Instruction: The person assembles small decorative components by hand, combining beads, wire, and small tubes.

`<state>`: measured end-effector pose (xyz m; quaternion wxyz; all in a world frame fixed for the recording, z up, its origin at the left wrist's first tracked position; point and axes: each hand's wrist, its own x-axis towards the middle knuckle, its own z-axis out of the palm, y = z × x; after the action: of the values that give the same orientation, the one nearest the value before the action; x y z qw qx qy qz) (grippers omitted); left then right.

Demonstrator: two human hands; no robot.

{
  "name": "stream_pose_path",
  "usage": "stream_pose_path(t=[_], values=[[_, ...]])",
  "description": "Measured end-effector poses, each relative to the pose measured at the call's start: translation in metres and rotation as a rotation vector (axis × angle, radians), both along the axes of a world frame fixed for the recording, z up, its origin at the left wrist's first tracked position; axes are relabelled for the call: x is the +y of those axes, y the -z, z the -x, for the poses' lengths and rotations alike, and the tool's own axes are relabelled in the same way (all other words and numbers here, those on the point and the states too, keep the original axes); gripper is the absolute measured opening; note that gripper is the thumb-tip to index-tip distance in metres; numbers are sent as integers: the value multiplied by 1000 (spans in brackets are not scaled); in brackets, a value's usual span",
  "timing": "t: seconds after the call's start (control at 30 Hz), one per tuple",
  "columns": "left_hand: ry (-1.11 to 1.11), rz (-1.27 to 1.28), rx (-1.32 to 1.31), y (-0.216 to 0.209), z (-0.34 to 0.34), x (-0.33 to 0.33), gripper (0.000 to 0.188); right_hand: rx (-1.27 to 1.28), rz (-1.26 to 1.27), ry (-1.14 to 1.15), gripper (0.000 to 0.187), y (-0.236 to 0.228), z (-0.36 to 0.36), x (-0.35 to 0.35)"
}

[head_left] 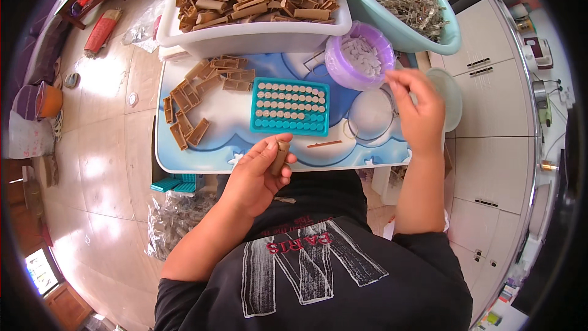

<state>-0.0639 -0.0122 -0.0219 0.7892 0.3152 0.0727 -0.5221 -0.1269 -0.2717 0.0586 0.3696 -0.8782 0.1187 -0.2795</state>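
Observation:
My left hand [252, 175] is closed around a brown plastic tube-like piece [280, 159], held upright just off the table's near edge. My right hand [422, 104] is raised beside the purple bowl [334, 68], thumb and fingertips pinched together; whatever is between them is too small to make out. Small white pieces [360, 56] fill the bowl. Between my hands and farther off lies a teal tray [253, 105] with rows of round holes. Beige round-ended pieces [288, 96] stand in most rows, while the nearest row shows teal holes.
Loose brown half-shells [184, 95] lie left of the tray. A white tub [257, 40] heaped with brown pieces and a pale green basin [452, 34] of clear parts stand at the back. A thin brown strip [324, 144] and a clear ring [350, 129] rest on the blue-patterned table [214, 119].

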Motion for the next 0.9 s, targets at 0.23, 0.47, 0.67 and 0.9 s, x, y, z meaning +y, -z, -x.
stream_pose_path(t=[0.23, 0.47, 0.67, 0.9], values=[[-5, -14, 88, -4, -5, -7, 27, 327, 495, -24, 14, 3, -46, -39], [8, -13, 112, -1, -6, -5, 25, 395, 515, 25, 13, 8, -61, -35], [0, 4, 122, -1, -9, -6, 25, 306, 717, 4, 9, 12, -68, -46], [3, -37, 86, -4, -8, -7, 27, 483, 894, 6, 4, 15, -76, -39]])
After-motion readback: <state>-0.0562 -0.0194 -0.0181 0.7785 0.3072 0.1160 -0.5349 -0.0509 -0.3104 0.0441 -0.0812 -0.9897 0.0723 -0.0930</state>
